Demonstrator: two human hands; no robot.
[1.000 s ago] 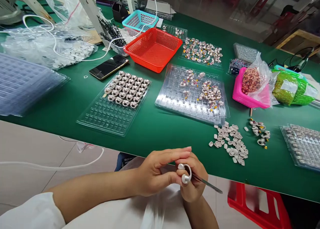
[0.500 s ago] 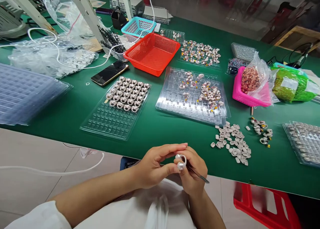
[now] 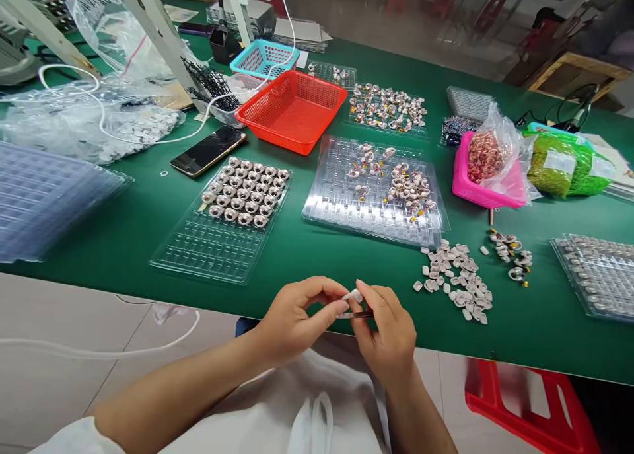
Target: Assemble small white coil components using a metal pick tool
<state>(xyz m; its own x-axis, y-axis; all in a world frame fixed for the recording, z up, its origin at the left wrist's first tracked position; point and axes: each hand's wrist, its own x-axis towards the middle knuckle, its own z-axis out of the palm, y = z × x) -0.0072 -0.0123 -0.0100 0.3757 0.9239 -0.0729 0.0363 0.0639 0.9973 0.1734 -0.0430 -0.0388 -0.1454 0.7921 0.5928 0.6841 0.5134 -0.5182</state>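
In front of my body, at the table edge, my left hand (image 3: pixel 302 318) pinches a small white C-shaped piece (image 3: pixel 354 296) between thumb and fingers. My right hand (image 3: pixel 387 328) is closed around slim dark tweezers (image 3: pixel 360 314), which lie level just under the piece; its index finger touches the piece from the right. The fingers hide part of both. Beyond my hands, a clear tray (image 3: pixel 208 246) carries rows of similar white pieces in its far half. A loose heap of small white caps (image 3: pixel 458 279) lies to the right of my right hand.
Stacked clear trays (image 3: pixel 327 209) bear loose pieces with yellow bits. Behind stand a red basket (image 3: pixel 292 120) and a pink basket (image 3: pixel 488 193) with a bag. A phone (image 3: pixel 208 151) lies left of the red basket. Filled trays (image 3: pixel 599 275) sit far right, a red stool (image 3: pixel 529 401) below.
The white piece has turned between my fingers, with its rounded ends no longer facing me. The tweezers have swung from pointing down right to lying level below the piece.
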